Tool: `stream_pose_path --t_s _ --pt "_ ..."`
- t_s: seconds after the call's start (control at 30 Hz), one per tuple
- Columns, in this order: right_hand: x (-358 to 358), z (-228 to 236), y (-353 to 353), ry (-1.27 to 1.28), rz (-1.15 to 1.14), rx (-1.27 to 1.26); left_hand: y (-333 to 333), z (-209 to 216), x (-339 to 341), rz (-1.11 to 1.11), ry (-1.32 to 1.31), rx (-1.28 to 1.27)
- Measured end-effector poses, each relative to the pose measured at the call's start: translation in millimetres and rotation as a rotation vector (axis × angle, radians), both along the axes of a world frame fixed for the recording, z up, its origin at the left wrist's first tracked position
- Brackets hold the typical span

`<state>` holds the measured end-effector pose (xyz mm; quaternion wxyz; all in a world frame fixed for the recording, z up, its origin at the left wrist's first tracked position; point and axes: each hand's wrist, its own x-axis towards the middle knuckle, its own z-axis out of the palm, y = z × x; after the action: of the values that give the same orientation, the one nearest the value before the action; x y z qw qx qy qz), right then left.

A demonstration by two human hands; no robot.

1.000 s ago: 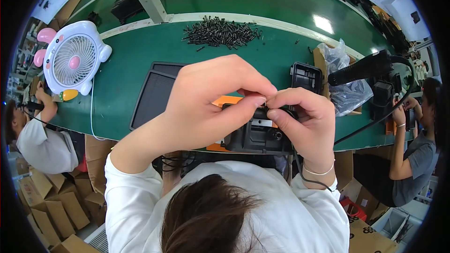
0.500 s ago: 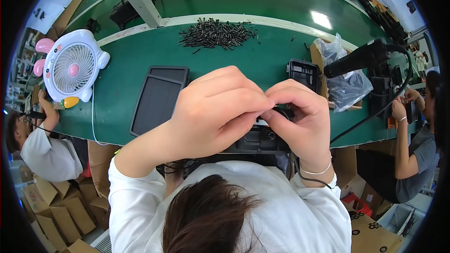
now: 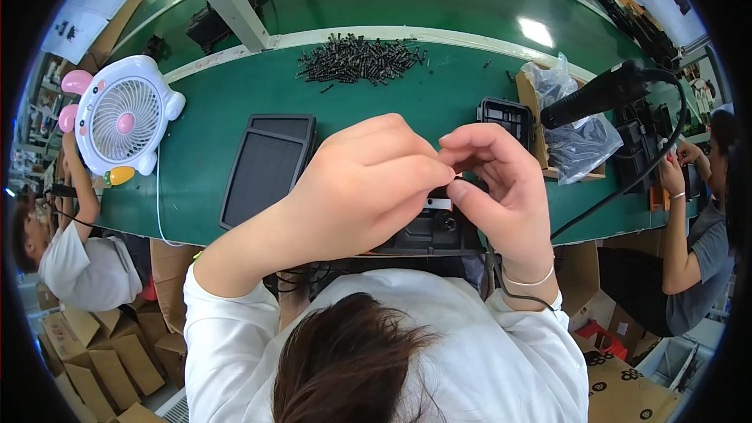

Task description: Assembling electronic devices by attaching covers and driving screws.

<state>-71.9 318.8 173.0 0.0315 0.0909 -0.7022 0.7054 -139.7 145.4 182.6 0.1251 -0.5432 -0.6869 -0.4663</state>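
Note:
My left hand (image 3: 372, 188) is closed, thumb and fingertips pinched together; what they hold is too small and hidden to name. Facing it, my right hand (image 3: 505, 196) has curled fingers, its index finger raised off the thumb, whose tip comes near the left fingertips. A dark, thin piece shows in the right hand's curl, mostly hidden. Below both hands, at the table's front edge, lies a black plastic housing (image 3: 415, 241) with a light metal strip (image 3: 439, 204) and a round black knob-like part (image 3: 445, 222). A black cable runs by my right wrist.
Two dark flat panels (image 3: 262, 176) lie left of my hands, near a white and pink fan (image 3: 125, 121). Small black parts (image 3: 360, 59) are heaped at the back. Rightward are an open black case (image 3: 505, 116), a box with plastic bags (image 3: 576, 149) and a corded black tool (image 3: 595, 96).
My right index finger has lifted away from the thumb and left fingertips, widening the gap. The left hand stays pinched. More of the housing shows below.

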Motion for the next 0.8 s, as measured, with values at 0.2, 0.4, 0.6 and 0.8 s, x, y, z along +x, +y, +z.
stream_pose_path --t_s 0.2,0.4,0.6,0.8 --pt "0.4 -8.4 4.4 0.001 0.022 -0.174 -1.7 4.9 -0.5 0.011 0.073 -0.161" --pt "0.1 -25.6 43.9 0.788 -1.014 0.167 -6.7 1.2 11.0 0.002 -0.036 -0.186" --pt "-66.8 -49.5 137.7 0.524 -1.076 0.338 -10.8 -19.5 26.4 0.02 -0.765 -0.071" --pt "-48.6 36.0 120.8 0.712 -0.507 -0.333 -2.7 -35.0 22.8 0.092 -0.759 0.007"
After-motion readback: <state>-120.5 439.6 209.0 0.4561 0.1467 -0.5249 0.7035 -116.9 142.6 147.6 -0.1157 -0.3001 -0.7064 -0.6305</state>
